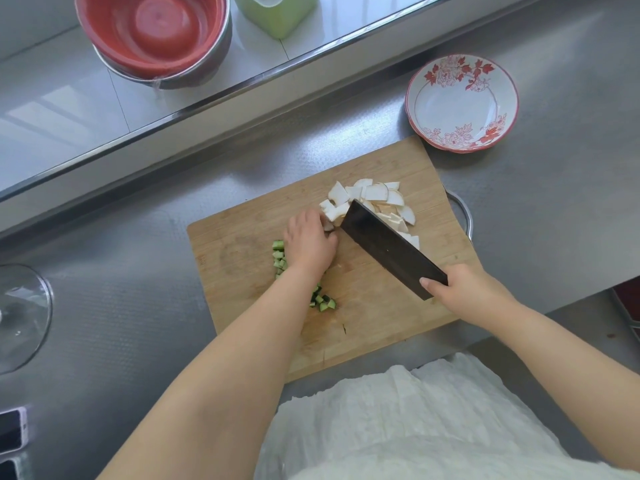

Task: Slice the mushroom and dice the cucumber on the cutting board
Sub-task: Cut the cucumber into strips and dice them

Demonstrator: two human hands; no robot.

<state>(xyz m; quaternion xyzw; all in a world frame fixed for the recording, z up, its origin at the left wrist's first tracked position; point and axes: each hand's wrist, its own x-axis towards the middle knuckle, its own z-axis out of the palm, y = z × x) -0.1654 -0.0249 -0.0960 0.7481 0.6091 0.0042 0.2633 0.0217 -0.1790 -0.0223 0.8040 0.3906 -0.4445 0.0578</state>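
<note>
Up on the cutting board [381, 299], the left hand [310, 245] is knuckles-up, fingers curled down onto a small white piece of mushroom [329, 226] at the blade's tip; how much of it is left under those fingers is hidden. The forearm also covers the middle of the cucumber dice [323, 303], so the green cubes show only in two patches, one by the wrist's outer side and one nearer the board's front edge.

The right hand [464, 289] is wrapped round the cleaver [391, 249] at the heel of the blade, thumb pressed flat on the dark side; the handle itself is buried in the grip and can't be seen. The blade's long axis runs diagonally, from the right hand at the near right up to the far left, its tip just beside the left fingertips. The blade leans, its broad dark face turned up to the camera.

Behind the blade lies the pile of mushroom slices [374, 197], overlapping, some partly hidden by the steel, spread on the board's far right part.

The board sits askew on the metal bench [138, 306], a metal handle [462, 213] peeking from under its right edge. A flowered plate [462, 102] stands just beyond the far corner. On the ledge behind, a red bowl [152, 32] and a green container [277, 13] are cut off at the top. A glass lid [20, 317] is clipped at the left edge, and white cloth [415, 417] fills the bottom.
</note>
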